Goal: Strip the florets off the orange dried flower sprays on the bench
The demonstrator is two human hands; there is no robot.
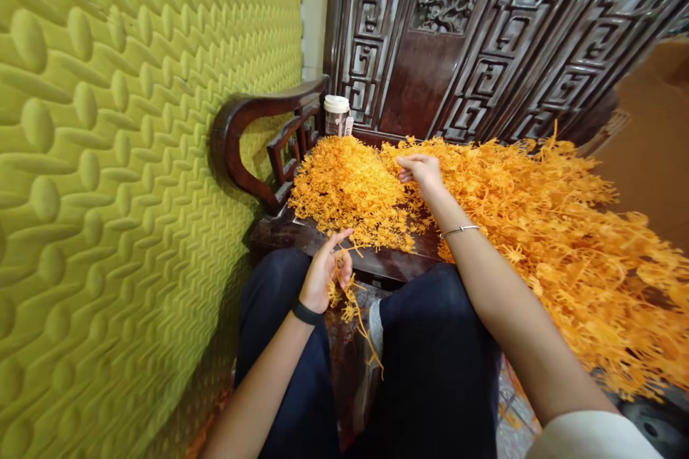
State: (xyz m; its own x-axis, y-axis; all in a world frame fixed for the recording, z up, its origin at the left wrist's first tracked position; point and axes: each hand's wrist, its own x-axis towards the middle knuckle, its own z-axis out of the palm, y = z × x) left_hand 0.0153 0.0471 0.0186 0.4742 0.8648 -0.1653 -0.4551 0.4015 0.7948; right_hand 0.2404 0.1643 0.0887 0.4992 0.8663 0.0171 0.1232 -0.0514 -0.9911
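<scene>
A big heap of orange plastic sprigs point(538, 215) covers the seat of a dark carved wooden bench point(377, 265). A smaller, finer pile of orange pieces point(349, 190) lies at the left of the seat. My left hand point(326, 276) is held over my lap, fingers closed on an orange sprig point(355, 308) that dangles down between my knees. My right hand point(423, 171) reaches forward onto the heap, fingers pinched among the orange pieces at the border of the two piles. What it pinches is too small to make out.
A padded yellow-green wall point(118, 179) runs along the left. The bench's curved armrest point(252, 122) stands by it, with a small clear jar with a white lid point(336, 115) at the back corner. The carved backrest point(484, 36) rises behind. My dark trousers point(430, 366) fill the foreground.
</scene>
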